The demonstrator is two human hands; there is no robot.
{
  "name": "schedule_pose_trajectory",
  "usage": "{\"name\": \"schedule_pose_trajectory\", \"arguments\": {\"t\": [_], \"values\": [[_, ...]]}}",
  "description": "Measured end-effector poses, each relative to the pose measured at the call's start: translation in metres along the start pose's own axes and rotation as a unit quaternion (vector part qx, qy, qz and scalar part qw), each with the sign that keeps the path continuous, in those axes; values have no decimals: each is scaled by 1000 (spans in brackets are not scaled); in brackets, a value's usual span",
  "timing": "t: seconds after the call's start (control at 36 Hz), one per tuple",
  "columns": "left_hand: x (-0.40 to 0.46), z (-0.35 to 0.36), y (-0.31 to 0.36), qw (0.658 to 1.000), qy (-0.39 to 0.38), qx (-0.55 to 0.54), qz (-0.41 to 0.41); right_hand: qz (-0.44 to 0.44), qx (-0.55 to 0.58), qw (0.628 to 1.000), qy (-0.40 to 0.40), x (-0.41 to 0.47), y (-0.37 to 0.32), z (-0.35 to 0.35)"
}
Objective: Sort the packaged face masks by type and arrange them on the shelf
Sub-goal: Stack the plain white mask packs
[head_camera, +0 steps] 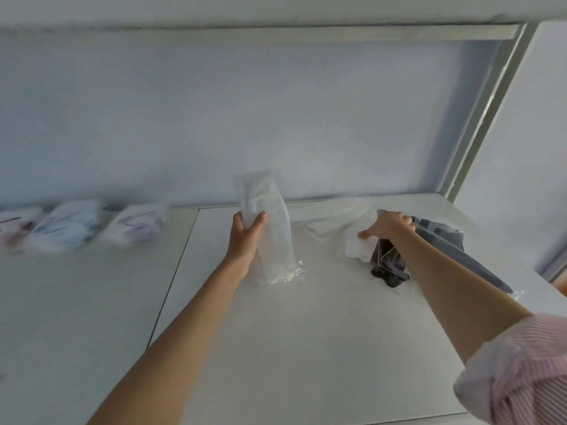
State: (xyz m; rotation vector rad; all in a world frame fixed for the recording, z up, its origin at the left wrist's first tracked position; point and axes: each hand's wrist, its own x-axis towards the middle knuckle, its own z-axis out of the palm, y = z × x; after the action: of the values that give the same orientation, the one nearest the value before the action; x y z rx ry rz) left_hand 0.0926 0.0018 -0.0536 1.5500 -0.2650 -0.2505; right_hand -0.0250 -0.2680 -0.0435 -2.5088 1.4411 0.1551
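Note:
My left hand (245, 233) grips a white face mask in a clear packet (270, 228), held upright above the white shelf (276, 348). To the right, my right hand (388, 225) reaches into a loose pile, its fingers on a white packaged mask (357, 245). Dark packaged masks (389, 265) lie under and beside that hand, and a long grey packet (466, 256) runs behind my right forearm. At the far left, three blurred stacks of packaged masks (76, 225) stand in a row against the back wall.
The shelf has a seam (178, 265) between its left and right boards. A metal upright (487, 111) frames the right side and an upper shelf edge (276, 33) runs overhead. A striped pink sleeve (518, 372) is at the lower right.

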Motion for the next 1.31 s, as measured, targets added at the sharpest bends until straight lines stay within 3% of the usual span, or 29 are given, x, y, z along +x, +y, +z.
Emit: {"name": "schedule_pose_trajectory", "arguments": {"t": [0.14, 0.22, 0.28, 0.36, 0.44, 0.56, 0.64, 0.75, 0.92, 0.97, 1.03, 1.14, 1.22, 1.31], "values": [[-5, 1, 5, 1000, -19, -1, 9, -15, 65, 997, -40, 18, 8, -4], [-6, -1, 6, 1000, -21, 8, 11, -33, 189, 981, -4, 13, 8, -13], [-7, -2, 6, 1000, -20, 14, 12, -24, 301, 953, 35, 6, 11, -20], [-10, -3, 4, 1000, -19, 19, 11, -14, 370, 920, 132, -15, 15, -35], [-14, -1, 5, 1000, -24, 0, 2, -78, 477, 853, 196, -55, 4, -44], [-22, 6, 9, 999, -41, -10, -5, -186, 640, 744, 54, -116, -30, -27], [-28, 13, 9, 999, -41, -4, -14, -216, 606, 765, -23, -141, -57, 2], [-31, 16, 6, 999, -38, 0, -35, -172, 557, 812, -31, -141, -83, 40], [-28, 6, 5, 997, -52, -8, -49, -186, 530, 824, -78, -139, -97, 52], [-25, 1, 3, 999, -35, -7, -40, -190, 543, 811, -107, -131, -100, 54], [-19, -5, 1, 999, -14, 0, -37, -187, 534, 820, -88, -120, -101, 50], [-10, -19, 0, 999, 15, 22, -28, -218, 261, 939, 56, -82, -88, 44], [-5, -32, -1, 999, 21, 26, -38, -214, 104, 971, 9, -55, -78, 47], [-2, -44, -1, 998, 24, 27, -43, -231, 28, 972, -16, -45, -69, 49]]}}
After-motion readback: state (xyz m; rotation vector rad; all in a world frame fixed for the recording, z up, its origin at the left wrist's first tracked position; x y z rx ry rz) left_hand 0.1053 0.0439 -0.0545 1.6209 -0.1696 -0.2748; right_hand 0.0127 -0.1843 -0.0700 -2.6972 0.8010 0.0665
